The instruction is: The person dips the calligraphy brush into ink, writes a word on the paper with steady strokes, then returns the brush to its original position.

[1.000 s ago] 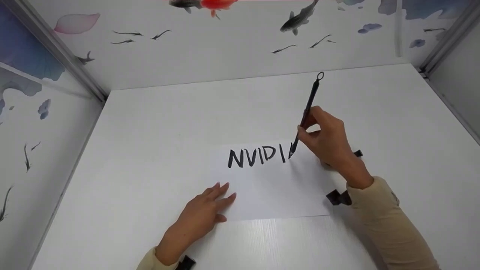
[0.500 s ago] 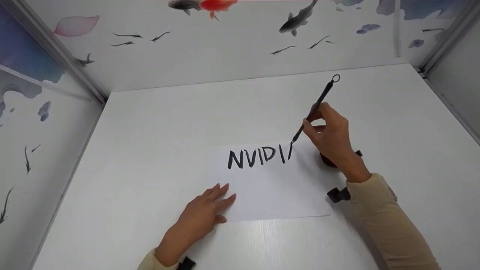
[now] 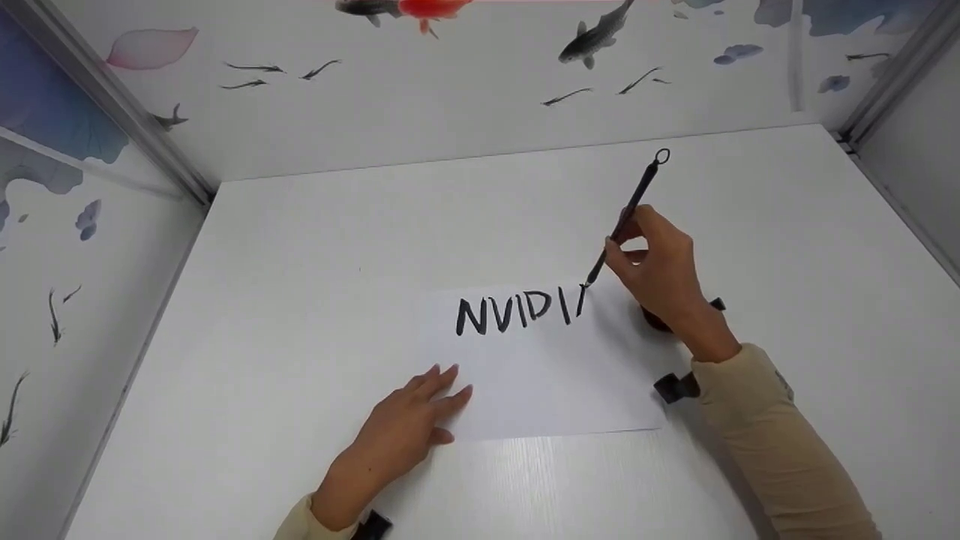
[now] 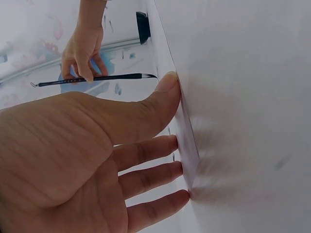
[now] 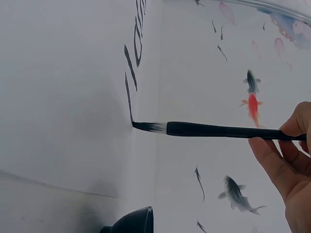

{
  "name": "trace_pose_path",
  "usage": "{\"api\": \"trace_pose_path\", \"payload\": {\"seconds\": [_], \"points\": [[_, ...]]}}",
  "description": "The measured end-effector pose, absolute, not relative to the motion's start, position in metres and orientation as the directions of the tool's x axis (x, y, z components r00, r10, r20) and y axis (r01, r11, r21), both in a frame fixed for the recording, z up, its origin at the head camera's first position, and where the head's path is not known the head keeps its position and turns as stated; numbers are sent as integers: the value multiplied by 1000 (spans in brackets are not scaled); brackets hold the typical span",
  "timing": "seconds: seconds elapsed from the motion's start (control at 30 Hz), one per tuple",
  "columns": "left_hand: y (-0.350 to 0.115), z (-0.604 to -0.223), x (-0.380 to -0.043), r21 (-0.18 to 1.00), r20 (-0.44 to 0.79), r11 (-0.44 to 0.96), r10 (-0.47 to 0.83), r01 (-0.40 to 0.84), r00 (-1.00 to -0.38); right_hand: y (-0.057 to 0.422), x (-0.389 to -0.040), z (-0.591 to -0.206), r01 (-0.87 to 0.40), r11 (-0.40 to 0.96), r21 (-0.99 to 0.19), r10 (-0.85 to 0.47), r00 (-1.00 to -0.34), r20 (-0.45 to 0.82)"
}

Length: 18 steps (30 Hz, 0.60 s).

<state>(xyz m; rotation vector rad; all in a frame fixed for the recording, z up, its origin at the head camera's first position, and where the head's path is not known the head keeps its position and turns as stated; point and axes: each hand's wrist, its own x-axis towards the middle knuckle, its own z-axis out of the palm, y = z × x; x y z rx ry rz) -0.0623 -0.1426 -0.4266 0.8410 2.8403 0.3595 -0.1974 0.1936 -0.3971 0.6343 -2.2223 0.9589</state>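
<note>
My right hand point(image 3: 658, 262) pinches a black ink brush point(image 3: 636, 193) with a loop at its top end. In the right wrist view the dark bristles point(image 5: 148, 126) meet the upper end of a slanted stroke. Black letters reading "NVIDI" point(image 3: 514, 311), then that stroke, run along the upper part of a white sheet of paper point(image 3: 555, 390). My left hand point(image 3: 401, 424) rests at the paper's lower left with fingers spread. Its thumb and fingertips touch the sheet near the edge in the left wrist view.
A dark cup point(image 5: 138, 222) stands to the right of the paper, mostly hidden by my right hand in the head view. White panels with painted fish point(image 3: 596, 37) rise behind and left of the white table point(image 3: 300, 262).
The brush tip has risen from the lower end of the slanted stroke to its top, and the brush leans more to the right. My left hand has stayed in place.
</note>
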Motion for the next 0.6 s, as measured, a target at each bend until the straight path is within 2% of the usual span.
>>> {"api": "trace_pose_path", "payload": {"seconds": [0.6], "points": [[-142,-427,-62,273,-90,824,536,496,-840,193,-196,-393,-622,614,-486,-213,-723,657]]}}
